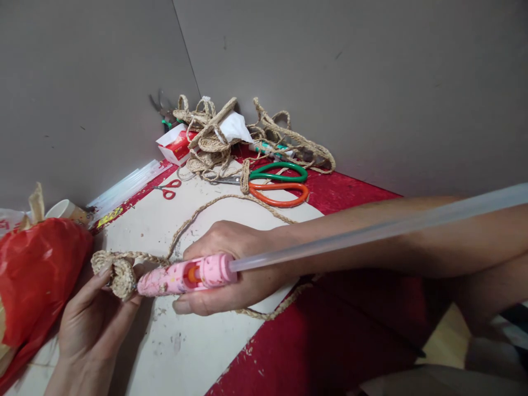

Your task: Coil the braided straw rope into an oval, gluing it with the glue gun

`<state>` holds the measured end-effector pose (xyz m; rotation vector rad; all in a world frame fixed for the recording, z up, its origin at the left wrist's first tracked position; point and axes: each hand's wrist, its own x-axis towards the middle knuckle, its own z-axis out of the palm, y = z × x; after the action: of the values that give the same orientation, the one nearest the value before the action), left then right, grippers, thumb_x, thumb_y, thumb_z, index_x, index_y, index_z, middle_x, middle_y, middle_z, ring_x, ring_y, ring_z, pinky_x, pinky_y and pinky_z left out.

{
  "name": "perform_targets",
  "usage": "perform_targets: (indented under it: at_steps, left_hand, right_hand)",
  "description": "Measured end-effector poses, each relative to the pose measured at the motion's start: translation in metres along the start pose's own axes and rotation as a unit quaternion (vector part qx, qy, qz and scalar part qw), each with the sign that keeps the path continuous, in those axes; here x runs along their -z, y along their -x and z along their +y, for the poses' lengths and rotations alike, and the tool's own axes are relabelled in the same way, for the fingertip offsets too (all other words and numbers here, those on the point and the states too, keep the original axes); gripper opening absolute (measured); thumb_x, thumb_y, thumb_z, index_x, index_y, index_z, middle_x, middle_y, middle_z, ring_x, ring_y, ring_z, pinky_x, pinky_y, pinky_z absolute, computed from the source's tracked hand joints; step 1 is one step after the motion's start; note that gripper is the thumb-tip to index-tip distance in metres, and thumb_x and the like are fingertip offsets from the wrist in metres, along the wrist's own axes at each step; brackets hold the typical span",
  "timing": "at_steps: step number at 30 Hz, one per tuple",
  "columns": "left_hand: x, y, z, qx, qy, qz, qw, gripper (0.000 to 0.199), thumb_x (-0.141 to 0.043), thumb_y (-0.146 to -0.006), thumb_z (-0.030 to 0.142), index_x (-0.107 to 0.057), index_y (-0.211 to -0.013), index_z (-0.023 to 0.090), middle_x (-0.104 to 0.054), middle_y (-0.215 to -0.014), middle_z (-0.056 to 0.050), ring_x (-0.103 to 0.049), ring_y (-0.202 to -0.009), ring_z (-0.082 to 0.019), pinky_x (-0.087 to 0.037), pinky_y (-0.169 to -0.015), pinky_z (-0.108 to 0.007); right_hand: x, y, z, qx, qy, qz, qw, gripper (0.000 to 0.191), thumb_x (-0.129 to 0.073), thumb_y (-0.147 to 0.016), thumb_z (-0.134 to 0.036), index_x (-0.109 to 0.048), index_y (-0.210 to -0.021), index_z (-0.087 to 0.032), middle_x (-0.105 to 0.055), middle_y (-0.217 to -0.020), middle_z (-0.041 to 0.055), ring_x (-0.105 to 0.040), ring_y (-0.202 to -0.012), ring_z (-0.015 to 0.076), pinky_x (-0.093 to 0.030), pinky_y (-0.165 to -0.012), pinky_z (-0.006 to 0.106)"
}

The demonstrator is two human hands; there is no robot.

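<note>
My left hand (93, 322) pinches a small coiled piece of braided straw cord (122, 278) between thumb and fingers at the lower left. Wrapped round a pink glue gun (175, 278) is my right hand (231, 269); a long clear glue stick (371, 228) sticks out of its back end over my forearm. The gun's tip is at the right edge of the coil. From the coil a braided cord (198, 212) runs up and right in an arc, passing behind my right hand.
Green-and-orange-handled scissors (278, 184), small red scissors (168, 190), heaped braided cord (210, 143) and a red-and-white box (176, 144) lie at the back. Glue sticks (126, 187), a paper cup (66, 210) and a red bag (45, 275) are left. A grey wall (330, 71) stands behind.
</note>
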<state>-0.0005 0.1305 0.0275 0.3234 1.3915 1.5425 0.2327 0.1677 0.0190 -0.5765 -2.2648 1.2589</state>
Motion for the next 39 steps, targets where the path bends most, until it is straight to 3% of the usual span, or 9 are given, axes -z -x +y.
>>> perform_targets:
  at_steps: [5, 15, 26, 32, 34, 39]
  left_hand:
    - [-0.003, 0.003, 0.0, 0.007, 0.003, 0.012, 1.0, 0.032, -0.052, -0.07, 0.0, -0.071, -0.088, 0.018, -0.075, -0.073, -0.006, -0.071, -0.059, -0.021, -0.061, -0.049, -0.034]
    - [-0.004, 0.005, 0.0, 0.012, 0.007, 0.011, 1.0, 0.033, -0.048, -0.073, -0.003, -0.07, -0.089, 0.016, -0.073, -0.069, -0.007, -0.071, -0.058, -0.021, -0.061, -0.053, -0.034]
    - [-0.004, 0.006, -0.001, 0.006, 0.009, -0.002, 1.0, 0.031, -0.05, -0.073, -0.002, -0.07, -0.086, 0.017, -0.073, -0.071, -0.006, -0.071, -0.061, -0.018, -0.061, -0.057, -0.031]
    - [-0.001, 0.007, -0.003, 0.006, -0.005, -0.007, 1.0, 0.028, -0.051, -0.073, -0.003, -0.07, -0.085, 0.014, -0.072, -0.07, -0.007, -0.07, -0.062, -0.019, -0.06, -0.056, -0.03]
    - [0.002, 0.006, -0.004, -0.002, -0.01, -0.017, 1.0, 0.024, -0.054, -0.073, -0.001, -0.069, -0.081, 0.015, -0.072, -0.072, -0.006, -0.069, -0.062, -0.017, -0.059, -0.053, -0.027]
    - [0.005, 0.008, -0.001, -0.083, -0.018, -0.043, 0.995, 0.02, -0.062, -0.07, 0.002, -0.061, -0.063, 0.02, -0.065, -0.062, 0.001, -0.064, -0.061, -0.013, -0.06, -0.065, -0.025]
  right_hand:
    - [0.003, -0.001, -0.002, 0.009, -0.008, -0.03, 0.999, 0.04, -0.061, -0.081, -0.047, -0.044, -0.061, -0.017, -0.046, -0.055, -0.0055, -0.04, -0.048, 0.0057, -0.033, -0.051, 0.02]
    - [-0.001, 0.0, -0.001, 0.024, 0.023, -0.005, 0.999, 0.043, -0.058, -0.084, -0.048, -0.041, -0.059, -0.018, -0.042, -0.051, -0.0052, -0.035, -0.045, 0.0062, -0.03, -0.048, 0.021]
    - [0.0, -0.002, -0.005, 0.024, 0.025, -0.017, 0.999, 0.04, -0.058, -0.084, -0.043, -0.039, -0.059, -0.018, -0.042, -0.051, -0.0054, -0.033, -0.045, 0.0051, -0.029, -0.047, 0.02]
    - [-0.002, -0.001, -0.001, 0.028, 0.053, -0.022, 0.998, 0.042, -0.056, -0.083, -0.05, -0.043, -0.059, -0.018, -0.043, -0.053, -0.005, -0.035, -0.046, 0.0058, -0.029, -0.049, 0.022]
    - [-0.005, 0.0, 0.003, 0.034, 0.083, -0.045, 0.995, 0.044, -0.055, -0.083, -0.054, -0.046, -0.06, -0.017, -0.045, -0.055, -0.0045, -0.035, -0.048, 0.0067, -0.029, -0.05, 0.023]
    - [-0.016, -0.001, 0.004, 0.067, 0.172, -0.225, 0.957, 0.025, -0.058, -0.081, -0.041, -0.062, -0.082, -0.016, -0.063, -0.074, 0.0009, -0.04, -0.057, 0.0111, -0.027, -0.052, 0.026]
